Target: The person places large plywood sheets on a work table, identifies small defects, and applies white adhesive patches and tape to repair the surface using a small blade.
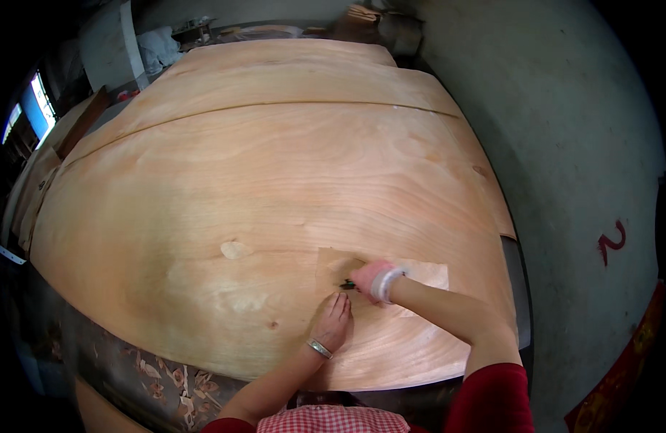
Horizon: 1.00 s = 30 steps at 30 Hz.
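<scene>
Evidently, the right hand (370, 280) was closed round a small dark-and-green tool (347, 285) over a thin, rectangular tan veneer patch (331, 265) lying on the broad, pale-brown wood sheet (239, 187); the left hand (333, 325) lay flat, fingers together, just beside. The patch looked light, brittle and splittable, best held flat near its edges.

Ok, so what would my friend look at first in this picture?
Probably the huge, pale-brown wooden sheet with wavy grain, filling the middle. Then the person's right hand, low right of centre, with a small dark tool, and the left hand resting just below it. At far right, a curved red mark shows on the grey wall.
</scene>
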Tool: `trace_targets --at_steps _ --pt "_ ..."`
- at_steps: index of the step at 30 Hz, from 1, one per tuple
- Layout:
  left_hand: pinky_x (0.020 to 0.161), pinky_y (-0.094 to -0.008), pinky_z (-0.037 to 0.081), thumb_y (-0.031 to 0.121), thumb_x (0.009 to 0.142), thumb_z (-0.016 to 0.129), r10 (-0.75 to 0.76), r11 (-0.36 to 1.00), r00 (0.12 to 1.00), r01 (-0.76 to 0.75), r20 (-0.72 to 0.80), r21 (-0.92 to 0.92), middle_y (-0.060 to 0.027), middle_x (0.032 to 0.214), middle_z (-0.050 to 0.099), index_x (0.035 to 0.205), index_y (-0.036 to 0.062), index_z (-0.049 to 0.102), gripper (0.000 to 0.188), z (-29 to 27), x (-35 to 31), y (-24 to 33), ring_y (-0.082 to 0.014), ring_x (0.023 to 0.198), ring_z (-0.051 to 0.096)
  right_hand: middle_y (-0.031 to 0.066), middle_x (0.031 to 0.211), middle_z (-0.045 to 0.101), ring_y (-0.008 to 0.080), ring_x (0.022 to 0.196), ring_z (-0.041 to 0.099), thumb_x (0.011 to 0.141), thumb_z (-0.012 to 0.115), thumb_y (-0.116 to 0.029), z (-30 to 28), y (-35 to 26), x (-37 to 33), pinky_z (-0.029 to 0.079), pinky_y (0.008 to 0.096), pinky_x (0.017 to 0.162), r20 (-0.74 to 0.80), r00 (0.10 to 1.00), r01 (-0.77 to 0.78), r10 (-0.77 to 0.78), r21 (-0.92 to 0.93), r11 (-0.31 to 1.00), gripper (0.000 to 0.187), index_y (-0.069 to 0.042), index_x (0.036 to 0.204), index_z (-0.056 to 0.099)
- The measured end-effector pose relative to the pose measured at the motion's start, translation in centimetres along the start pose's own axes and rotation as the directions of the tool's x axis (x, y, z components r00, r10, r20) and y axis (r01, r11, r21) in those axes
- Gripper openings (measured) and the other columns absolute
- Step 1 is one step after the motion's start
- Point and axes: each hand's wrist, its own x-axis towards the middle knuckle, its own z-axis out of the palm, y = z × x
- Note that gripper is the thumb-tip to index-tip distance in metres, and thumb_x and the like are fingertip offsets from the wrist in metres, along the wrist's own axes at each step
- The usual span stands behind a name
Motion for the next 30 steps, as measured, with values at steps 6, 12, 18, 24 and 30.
trace_targets --at_steps 6,12,18,24,30 --pt "0.101 -0.0367 0.028 0.013 0.079 0.047 -0.061 0.998 0.996 0.062 0.063 -0.017 -0.0219 0.124 0.042 0.113 -0.0090 0.046 0.041 0.1 -0.2 0.2 -0.0328 0.120 0.034 0.0185 0.095 0.060 0.0327 0.088 0.058 0.082 0.048 -0.032 9.4 -2.7 -6.0 0.047 0.0417 0.073 0.096 0.844 -0.496 0.527 0.513 0.701 0.033 -0.006 0.101 0.052" --pt "0.101 -0.0371 0.028 0.013 0.079 0.045 -0.063 0.998 0.997 0.063 0.049 -0.002 -0.0221 0.124 0.041 0.114 -0.0087 0.045 0.041 0.7 -0.3 0.1 -0.0338 0.120 0.034 0.0189 0.098 0.057 0.0346 0.091 0.056 0.081 0.049 -0.032 6.4 2.2 -5.9 0.045 0.0422 0.078 -0.179 0.780 -0.324 0.599 0.704 0.632 0.036 -0.011 0.110 0.048" --pt "0.101 -0.0376 0.029 0.011 0.077 0.044 -0.048 0.999 0.997 0.048 0.065 -0.002 -0.0220 0.123 0.041 0.113 -0.0083 0.045 0.041 0.2 0.1 0.6 -0.0338 0.119 0.034 0.0152 0.096 0.058 0.0340 0.092 0.055 0.078 0.055 -0.028 4.9 5.8 -2.4 0.047 0.0422 0.075 -0.287 0.859 -0.232 0.424 0.520 0.822 0.026 -0.010 0.098 0.055" --pt "0.098 -0.0368 0.031 0.012 0.076 0.044 -0.010 0.990 0.983 -0.016 0.182 0.142 -0.0225 0.121 0.043 0.106 -0.0057 0.051 0.035 0.7 -0.3 -0.3 -0.0338 0.117 0.037 0.0161 0.097 0.058 0.0308 0.087 0.058 0.077 0.055 -0.025 4.2 3.2 -6.2 0.047 0.0416 0.071 -0.366 0.849 -0.252 0.381 0.353 0.901 0.019 -0.013 0.090 0.061" --pt "0.076 -0.0343 0.043 0.018 0.074 0.049 -0.106 0.966 0.973 0.052 0.204 0.253 -0.0167 0.096 0.054 0.086 0.0041 0.058 0.021 -0.3 3.1 1.2 -0.0252 0.093 0.053 0.0144 0.082 0.060 0.0322 0.080 0.058 0.078 0.052 -0.021 1.4 -4.6 -14.6 0.047 0.0422 0.069 -0.200 0.970 -0.053 0.137 0.374 0.926 0.015 -0.011 0.087 0.059"
